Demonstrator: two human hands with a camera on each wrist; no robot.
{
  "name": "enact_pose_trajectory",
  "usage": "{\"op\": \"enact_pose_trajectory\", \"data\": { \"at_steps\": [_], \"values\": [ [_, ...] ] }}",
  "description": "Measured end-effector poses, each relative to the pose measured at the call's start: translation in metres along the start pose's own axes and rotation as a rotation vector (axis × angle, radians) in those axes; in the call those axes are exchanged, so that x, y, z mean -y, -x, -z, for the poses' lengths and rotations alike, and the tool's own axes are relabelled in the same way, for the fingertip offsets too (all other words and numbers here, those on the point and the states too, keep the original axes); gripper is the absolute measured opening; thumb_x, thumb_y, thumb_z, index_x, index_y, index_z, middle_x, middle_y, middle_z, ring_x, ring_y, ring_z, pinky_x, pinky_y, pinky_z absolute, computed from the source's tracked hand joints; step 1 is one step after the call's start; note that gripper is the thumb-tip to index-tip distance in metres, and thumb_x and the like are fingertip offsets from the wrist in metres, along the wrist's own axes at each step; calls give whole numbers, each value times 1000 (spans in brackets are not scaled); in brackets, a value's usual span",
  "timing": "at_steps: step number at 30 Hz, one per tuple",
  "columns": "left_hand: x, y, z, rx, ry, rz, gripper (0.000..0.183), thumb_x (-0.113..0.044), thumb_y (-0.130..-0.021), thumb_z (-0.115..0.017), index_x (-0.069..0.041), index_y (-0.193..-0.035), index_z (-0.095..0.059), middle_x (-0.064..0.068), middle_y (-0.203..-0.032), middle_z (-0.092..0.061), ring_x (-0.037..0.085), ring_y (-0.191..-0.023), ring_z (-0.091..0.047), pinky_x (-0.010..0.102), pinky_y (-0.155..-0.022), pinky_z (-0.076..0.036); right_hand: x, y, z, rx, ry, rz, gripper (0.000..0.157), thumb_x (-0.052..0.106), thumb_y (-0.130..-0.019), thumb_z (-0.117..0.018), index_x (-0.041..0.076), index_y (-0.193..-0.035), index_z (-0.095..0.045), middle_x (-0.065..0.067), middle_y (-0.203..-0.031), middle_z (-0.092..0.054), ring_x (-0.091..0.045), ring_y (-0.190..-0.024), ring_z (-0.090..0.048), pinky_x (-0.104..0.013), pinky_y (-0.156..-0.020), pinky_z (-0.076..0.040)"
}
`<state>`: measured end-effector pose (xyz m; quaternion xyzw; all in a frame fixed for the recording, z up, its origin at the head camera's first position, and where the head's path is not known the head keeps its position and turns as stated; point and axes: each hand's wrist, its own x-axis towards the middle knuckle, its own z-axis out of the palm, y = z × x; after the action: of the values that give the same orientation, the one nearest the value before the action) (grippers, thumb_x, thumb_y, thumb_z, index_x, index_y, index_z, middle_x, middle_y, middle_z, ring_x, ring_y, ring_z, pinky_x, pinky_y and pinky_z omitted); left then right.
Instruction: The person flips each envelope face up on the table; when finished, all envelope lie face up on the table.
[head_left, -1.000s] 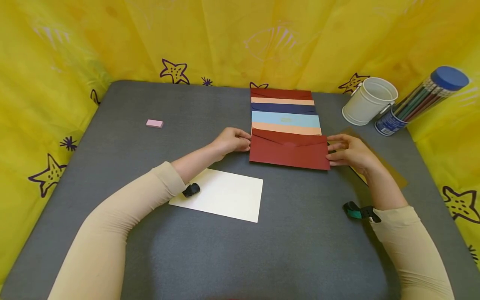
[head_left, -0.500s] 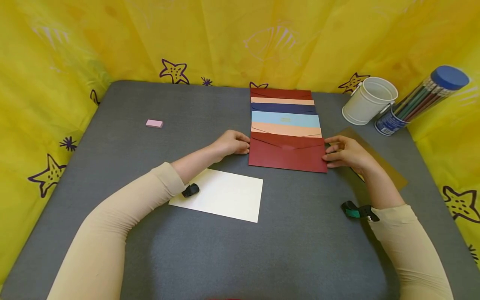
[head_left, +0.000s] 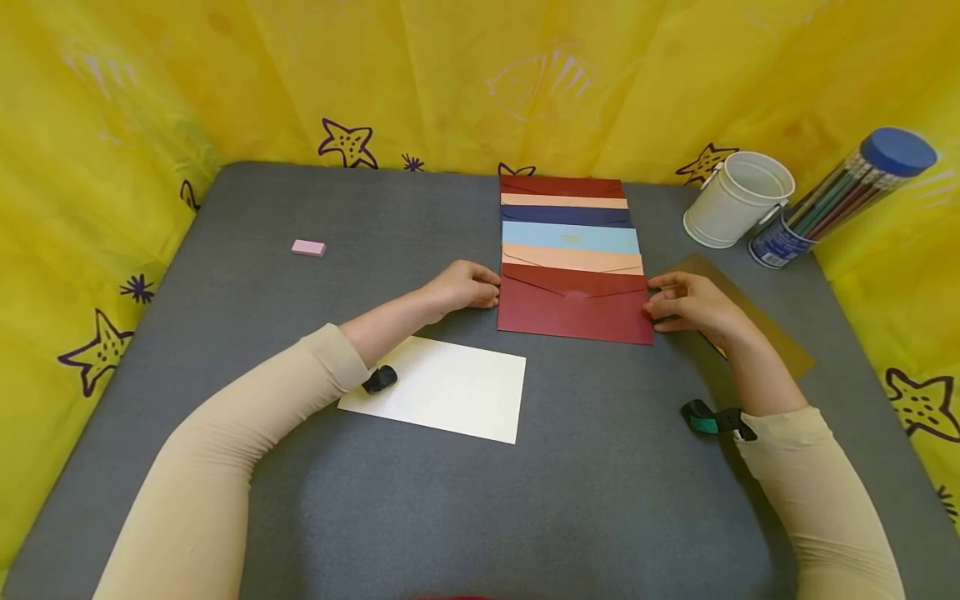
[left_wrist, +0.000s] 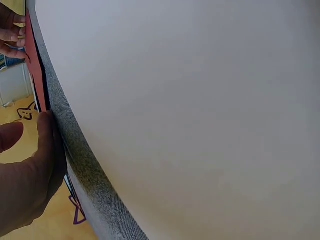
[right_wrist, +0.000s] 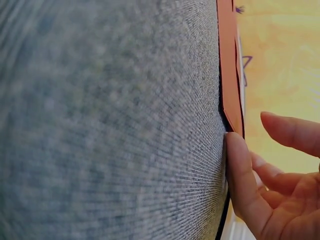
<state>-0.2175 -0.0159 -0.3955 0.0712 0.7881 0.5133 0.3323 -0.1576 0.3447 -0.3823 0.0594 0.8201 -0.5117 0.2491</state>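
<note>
A red envelope [head_left: 576,312] lies at the near end of a row of overlapping envelopes, its flap side up. My left hand [head_left: 467,285] touches its left edge with the fingertips. At the right edge rest the fingers of my right hand [head_left: 693,306]. Both wrist views show a digit on the red envelope's edge [left_wrist: 36,65] [right_wrist: 229,65] and another held apart from it. Behind it, partly covered, are a peach envelope [head_left: 573,257], a light blue one [head_left: 540,234], a dark blue one [head_left: 566,215], another peach strip [head_left: 562,201] and a red one [head_left: 562,186].
A cream sheet or envelope [head_left: 450,392] lies under the left wrist's strap. Beneath the right forearm is a brown envelope [head_left: 772,333], partly hidden. A white bucket [head_left: 720,212] and a blue-lidded pencil tube [head_left: 783,243] stand back right; a pink eraser [head_left: 308,247] lies left.
The front red envelope has come down flat and slid slightly toward me and left, showing more of the peach one. My right hand moved slightly left with it; the left barely shifted.
</note>
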Motion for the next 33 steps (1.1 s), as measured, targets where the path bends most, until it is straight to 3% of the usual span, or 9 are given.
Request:
{"op": "enact_pose_trajectory", "data": {
  "at_steps": [6, 9, 14, 17, 21, 27, 33],
  "values": [
    [3, 0, 3, 26, 0, -5, 43, -7, -98, -54, 6, -138, -51, 21, -131, -63, 6, -89, -64, 12, -78, -54, 3, 2, -2, 2, 22, 4, 64, 8, -98, -56, -14, -147, -22, 15, -90, -62, 3, -83, -64, -22, -76, -59],
    [3, 1, 5, 43, -30, -21, 42, -8, -96, -53, 7, -135, -53, 19, -127, -63, 7, -90, -63, 13, -78, -53, 4, 3, -4, -42, 60, 12, 63, 10, -98, -56, -15, -146, -23, 10, -93, -61, 4, -80, -63, -21, -74, -59],
    [5, 7, 16, 79, -205, -84, 34, -6, -92, -57, 5, -124, -59, 17, -119, -63, 16, -99, -62, 21, -85, -51, 11, 6, -15, -178, 200, 48, 59, 15, -96, -63, -12, -141, -36, -8, -105, -56, 2, -73, -60, -19, -67, -59],
    [6, 13, 24, 125, -316, -137, 30, -4, -91, -60, 3, -121, -62, 18, -120, -65, 23, -106, -62, 28, -91, -52, 19, 8, -26, -218, 269, 97, 51, 17, -94, -65, -7, -135, -46, -17, -109, -56, -1, -72, -61, -18, -65, -58],
    [7, 24, 31, 209, -459, -196, 30, -1, -91, -61, 1, -121, -65, 16, -120, -68, 25, -108, -62, 33, -94, -53, 31, 11, -46, -193, 330, 183, 39, 16, -92, -68, -1, -125, -58, -20, -109, -62, -10, -76, -64, -21, -66, -58],
    [9, 37, 32, 283, -617, -281, 30, -3, -84, -72, -5, -113, -70, 11, -108, -71, 20, -99, -63, 28, -86, -53, 45, 10, -78, -114, 433, 315, 29, 14, -90, -70, 3, -117, -65, -15, -105, -70, -22, -89, -63, -21, -71, -52],
    [6, 42, 25, 326, -760, -320, 32, -12, -72, -85, -10, -100, -70, 9, -100, -63, 21, -96, -55, 30, -86, -46, 58, 5, -113, 4, 485, 398, 26, 16, -87, -74, 6, -111, -67, -7, -101, -72, -18, -91, -65, -25, -78, -52]
  ]
}}
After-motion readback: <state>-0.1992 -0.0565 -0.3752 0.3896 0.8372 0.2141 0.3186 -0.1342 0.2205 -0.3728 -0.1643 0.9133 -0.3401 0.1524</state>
